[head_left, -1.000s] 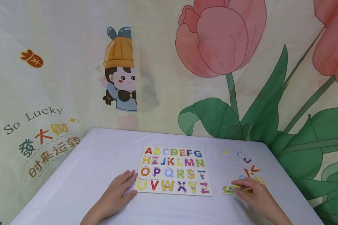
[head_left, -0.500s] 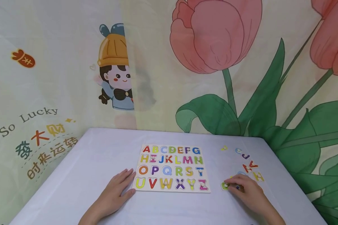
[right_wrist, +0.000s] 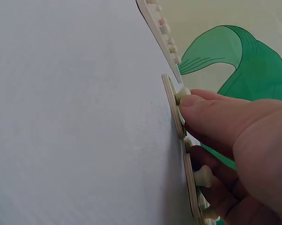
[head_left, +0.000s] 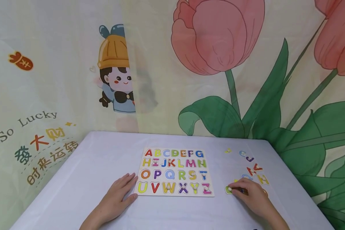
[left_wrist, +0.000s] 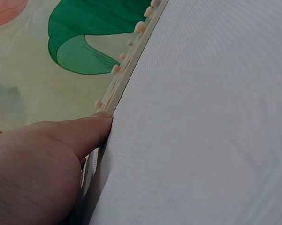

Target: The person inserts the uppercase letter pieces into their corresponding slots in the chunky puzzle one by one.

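My right hand [head_left: 251,193] pinches the knob of a green letter puzzle piece [head_left: 228,189] at the right of the board. In the right wrist view, thumb and finger meet at the pale knob [right_wrist: 182,95], low over the white tabletop; another knobbed piece [right_wrist: 191,183] stands under the curled fingers. The hand covers most of the green piece in the head view. My left hand [head_left: 118,193] lies with fingers extended at the left edge of the alphabet board [head_left: 172,194]. Its thumb [left_wrist: 96,129] touches the board's edge in the left wrist view.
Loose letter pieces lie right of the board: a red piece [head_left: 257,167], a yellow H [head_left: 263,179], a light blue piece [head_left: 242,154], a purple piece [head_left: 249,158] and a small yellow one [head_left: 228,150]. A printed curtain [head_left: 158,121] hangs behind the white table [head_left: 109,150].
My right hand has moved slightly left onto the green letter piece and now pinches its knob. The left hand stays at the board. The head view has shifted a little.
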Available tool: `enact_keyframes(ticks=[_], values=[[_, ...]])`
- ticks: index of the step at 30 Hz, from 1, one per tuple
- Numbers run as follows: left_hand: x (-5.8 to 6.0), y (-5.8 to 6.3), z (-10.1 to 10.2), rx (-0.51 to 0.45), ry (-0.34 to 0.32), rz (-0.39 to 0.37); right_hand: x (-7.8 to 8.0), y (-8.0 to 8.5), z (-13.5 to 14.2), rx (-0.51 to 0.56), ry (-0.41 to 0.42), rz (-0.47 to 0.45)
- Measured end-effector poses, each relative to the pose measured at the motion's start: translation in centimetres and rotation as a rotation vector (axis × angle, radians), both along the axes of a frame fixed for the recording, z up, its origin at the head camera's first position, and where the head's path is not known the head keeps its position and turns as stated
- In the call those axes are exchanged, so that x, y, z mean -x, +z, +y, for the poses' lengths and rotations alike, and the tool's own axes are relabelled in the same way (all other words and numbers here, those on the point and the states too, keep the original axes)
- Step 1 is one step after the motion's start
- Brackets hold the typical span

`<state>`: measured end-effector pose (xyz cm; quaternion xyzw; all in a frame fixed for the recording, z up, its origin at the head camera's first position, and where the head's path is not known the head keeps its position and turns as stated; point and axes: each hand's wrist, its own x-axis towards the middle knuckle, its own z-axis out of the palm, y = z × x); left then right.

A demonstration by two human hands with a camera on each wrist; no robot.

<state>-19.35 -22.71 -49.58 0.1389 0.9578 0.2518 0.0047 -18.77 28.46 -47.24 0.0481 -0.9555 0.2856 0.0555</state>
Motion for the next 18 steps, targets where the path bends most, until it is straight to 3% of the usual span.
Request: enact_keyframes(ticks=[18], values=[[0.00, -0.36, -0.03, -0.027, 0.001, 0.010, 0.22, -0.31, -0.72, -0.031, -0.053, -0.009]])
